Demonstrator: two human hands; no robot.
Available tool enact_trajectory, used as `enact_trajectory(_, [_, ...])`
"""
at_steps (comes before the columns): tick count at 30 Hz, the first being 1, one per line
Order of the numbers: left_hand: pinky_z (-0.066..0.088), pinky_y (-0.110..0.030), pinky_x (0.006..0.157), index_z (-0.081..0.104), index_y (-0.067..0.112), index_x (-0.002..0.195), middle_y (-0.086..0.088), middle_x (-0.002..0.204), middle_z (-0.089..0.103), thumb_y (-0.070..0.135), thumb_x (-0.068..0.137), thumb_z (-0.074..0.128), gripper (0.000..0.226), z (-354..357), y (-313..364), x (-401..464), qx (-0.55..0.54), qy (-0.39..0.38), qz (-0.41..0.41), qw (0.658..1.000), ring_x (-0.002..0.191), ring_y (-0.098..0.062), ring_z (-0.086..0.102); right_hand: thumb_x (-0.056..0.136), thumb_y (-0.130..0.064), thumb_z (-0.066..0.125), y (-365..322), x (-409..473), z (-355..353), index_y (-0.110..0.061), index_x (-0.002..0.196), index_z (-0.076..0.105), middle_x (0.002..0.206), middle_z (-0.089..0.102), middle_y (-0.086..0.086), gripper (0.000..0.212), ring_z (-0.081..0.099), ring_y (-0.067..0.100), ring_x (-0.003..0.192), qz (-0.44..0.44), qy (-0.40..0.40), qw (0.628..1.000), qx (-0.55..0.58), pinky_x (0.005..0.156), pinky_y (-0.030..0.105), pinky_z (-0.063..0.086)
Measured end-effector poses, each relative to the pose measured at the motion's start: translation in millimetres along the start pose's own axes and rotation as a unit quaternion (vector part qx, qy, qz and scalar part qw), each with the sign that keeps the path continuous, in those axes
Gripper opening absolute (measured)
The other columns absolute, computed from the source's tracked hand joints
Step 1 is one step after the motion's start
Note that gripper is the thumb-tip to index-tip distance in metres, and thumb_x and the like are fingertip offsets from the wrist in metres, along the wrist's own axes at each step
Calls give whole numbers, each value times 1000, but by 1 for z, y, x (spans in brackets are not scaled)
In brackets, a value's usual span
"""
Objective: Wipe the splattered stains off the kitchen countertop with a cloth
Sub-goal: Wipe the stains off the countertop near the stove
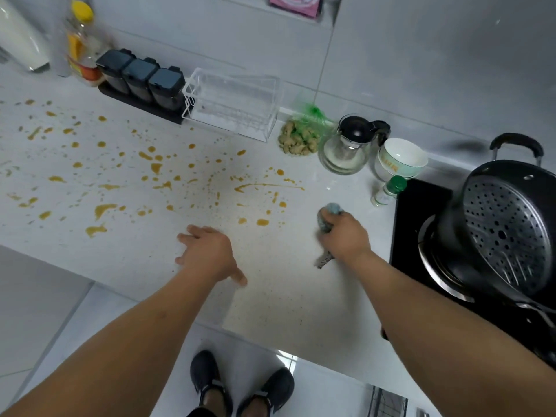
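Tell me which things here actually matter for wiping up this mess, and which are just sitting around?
Part of the job:
- grey bunched cloth, gripped in the right hand
- orange-brown splattered stains
- white speckled countertop
- left hand, flat on the countertop

Just lying about:
- three dark lidded seasoning jars
- clear plastic rack
- glass jug with black lid
- white bowl
- black perforated steamer pot

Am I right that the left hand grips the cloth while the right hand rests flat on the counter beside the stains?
No, swapped. The head view shows the right hand gripping the cloth, and the left hand open on the counter beside the stains.
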State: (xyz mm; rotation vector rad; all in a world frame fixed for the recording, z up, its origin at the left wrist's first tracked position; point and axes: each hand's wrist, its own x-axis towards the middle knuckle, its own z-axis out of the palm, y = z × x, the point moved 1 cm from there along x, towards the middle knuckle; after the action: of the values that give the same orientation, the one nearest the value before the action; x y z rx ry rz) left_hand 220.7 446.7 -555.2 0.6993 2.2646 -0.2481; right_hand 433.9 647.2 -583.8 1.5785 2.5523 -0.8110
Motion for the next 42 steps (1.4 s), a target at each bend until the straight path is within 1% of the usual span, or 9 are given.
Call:
enact_trajectory(4, [31,-79,109,-9,-11,156,-41,162,-12,55,47,101,168,-1,2,2,-4,-2,-2,1000,149,-63,-3,77,-19,54,33,24,-34,-31,114,64,93,61,-3,40,57,26,81,93,21,995,-38,75,31,44])
enact_trajectory(7, [32,-80,107,-8,-11,156,-42,161,-12,55,45,101,169,0,2,5,-6,-2,-1,1000,148,-64,-2,80,-19,49,2,23,-24,-20,90,58,94,63,4,13,59,28,78,100,34,994,-29,76,32,48])
enact_trajectory(15, [32,-79,107,-7,-10,156,-41,162,-12,57,44,101,169,1,1,4,-2,0,-3,1000,149,-64,-3,87,-28,61,-54,-47,34,-32,124,63,128,56,-4,37,58,22,113,-149,-55,987,-41,88,31,51])
enact_trajectory(18, [33,-79,106,-7,-10,156,-42,162,-11,56,45,101,169,0,1,5,-1,-2,-1,1000,148,-64,-2,83,-30,60,-15,-38,10,-41,119,63,124,58,-2,38,61,25,108,-67,-44,996,-43,84,31,51])
enact_trajectory(22, [34,-80,106,-7,-10,156,-42,161,-11,55,44,101,169,0,2,5,0,-4,-1,1000,148,-64,-2,79,-26,54,28,-11,-30,-27,95,60,99,63,3,17,62,28,81,90,13,996,-26,70,29,49])
enact_trajectory(25, [33,-80,106,-7,-11,156,-43,161,-11,54,45,102,168,-1,3,4,-1,-8,-4,1000,148,-65,-2,83,-23,51,13,-5,-21,-22,92,59,103,63,6,12,62,31,90,114,32,993,-25,74,31,48])
enact_trajectory(34, [32,-79,107,-7,-10,157,-41,162,-11,53,47,101,167,0,2,2,1,2,-4,1000,149,-64,-2,91,-26,53,-59,-73,52,-32,122,57,126,57,4,31,63,30,97,-172,-32,981,-78,70,35,54])
enact_trajectory(38, [34,-79,106,-6,-10,157,-42,161,-10,54,46,101,167,1,1,4,7,0,5,1000,148,-65,-2,89,-24,53,-10,-50,12,-40,118,60,135,53,5,34,64,32,102,-47,-8,996,-78,79,35,53])
enact_trajectory(42, [34,-79,105,-7,-10,157,-43,161,-11,54,46,101,167,0,1,5,6,-6,-1,1000,148,-65,-2,88,-22,47,16,-17,-21,-33,104,60,117,57,8,24,61,35,96,100,19,993,-62,81,37,52])
